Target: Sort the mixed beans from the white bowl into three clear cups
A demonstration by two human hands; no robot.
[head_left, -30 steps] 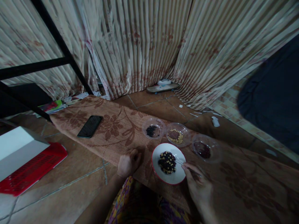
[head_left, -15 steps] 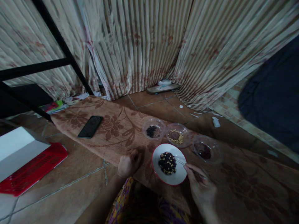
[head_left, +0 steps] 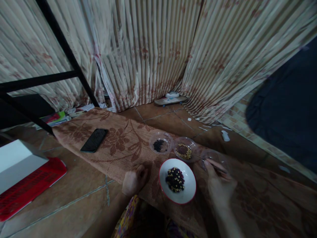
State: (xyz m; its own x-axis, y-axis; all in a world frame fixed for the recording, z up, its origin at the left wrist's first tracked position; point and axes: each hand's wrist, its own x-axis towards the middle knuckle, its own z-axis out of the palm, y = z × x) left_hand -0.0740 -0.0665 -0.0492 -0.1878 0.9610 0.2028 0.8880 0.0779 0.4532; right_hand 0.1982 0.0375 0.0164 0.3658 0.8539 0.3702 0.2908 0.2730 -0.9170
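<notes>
Right hand [head_left: 220, 180]: thumb and fingertips pinched together on the metal tweezers [head_left: 199, 157], remaining fingers folded in behind. Forearm rises from the bottom edge, right of centre; we read the hand as angled up and left, beside the bowl. Tweezers slant left, thin tips by the right rim of the middle dish [head_left: 193, 144]. Too small to tell if they grip a bean.

Left hand [head_left: 134, 180]: loose fist, fingers curled in, resting on the cloth [head_left: 119, 153] left of the bowl. We see nothing in it. Forearm slants up from the bottom edge, left of centre.

Bowl [head_left: 190, 185]: lower centre of the frame, between our hands. Round, glossy white inside, red rim, heap of dark and yellow beans [head_left: 175, 179] inside.

Just above it, three round clear plastic dishes in a row. Left dish [head_left: 169, 140] has small black beans [head_left: 158, 145]; middle one yellow beans [head_left: 184, 153]; right dish [head_left: 213, 153] is partly behind our right hand, contents unclear.

Cloth is coarse brown weave, darker floral pattern. Phone [head_left: 94, 140], flat black slab, lies on it at centre left. Pleated striped curtain [head_left: 148, 49] fills the top.
</notes>
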